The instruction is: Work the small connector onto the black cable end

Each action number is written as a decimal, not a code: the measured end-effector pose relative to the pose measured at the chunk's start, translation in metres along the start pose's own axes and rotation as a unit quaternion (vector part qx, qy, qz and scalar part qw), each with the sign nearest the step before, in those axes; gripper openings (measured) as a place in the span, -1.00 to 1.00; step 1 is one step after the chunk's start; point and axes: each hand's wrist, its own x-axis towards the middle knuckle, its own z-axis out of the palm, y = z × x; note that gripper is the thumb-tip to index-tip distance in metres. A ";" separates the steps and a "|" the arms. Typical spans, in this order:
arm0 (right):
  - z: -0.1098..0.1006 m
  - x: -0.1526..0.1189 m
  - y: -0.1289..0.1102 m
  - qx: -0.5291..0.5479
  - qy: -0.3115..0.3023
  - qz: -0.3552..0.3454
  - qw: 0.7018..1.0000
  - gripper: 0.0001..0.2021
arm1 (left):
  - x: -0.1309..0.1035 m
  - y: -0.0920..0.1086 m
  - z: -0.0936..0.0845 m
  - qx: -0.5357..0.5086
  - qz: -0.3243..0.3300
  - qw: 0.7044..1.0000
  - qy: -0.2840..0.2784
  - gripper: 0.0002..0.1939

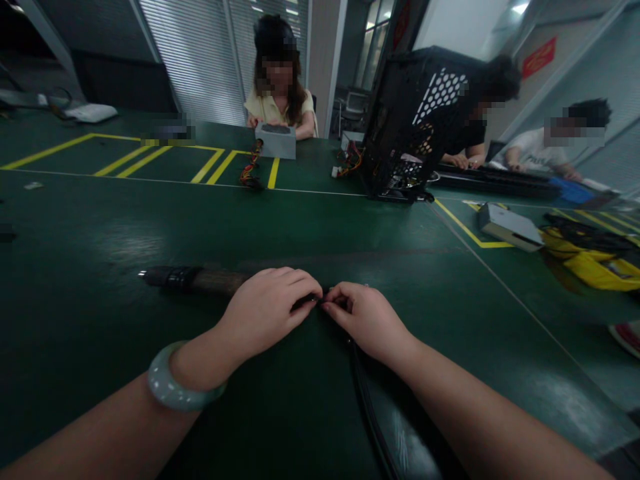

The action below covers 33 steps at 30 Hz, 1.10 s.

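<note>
The left hand (273, 308) and right hand (373, 320) pinch a small black part (323, 298) between them, above the tabletop (280, 427); a black cable (369, 400) trails below the right hand, and a dark rod (203, 280) lies beside the left.

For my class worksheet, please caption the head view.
Left hand and right hand close together above a green table, near a dark cylindrical object and black cable.

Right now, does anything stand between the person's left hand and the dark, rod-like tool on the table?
Nothing visible does: the tool runs out of sight behind the left hand. Whether they touch is hidden.
</note>
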 end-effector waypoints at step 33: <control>-0.001 0.000 -0.002 0.003 -0.002 0.007 1.000 -0.93 | -0.001 0.001 -0.002 -0.004 -0.010 1.000 -0.007 -0.86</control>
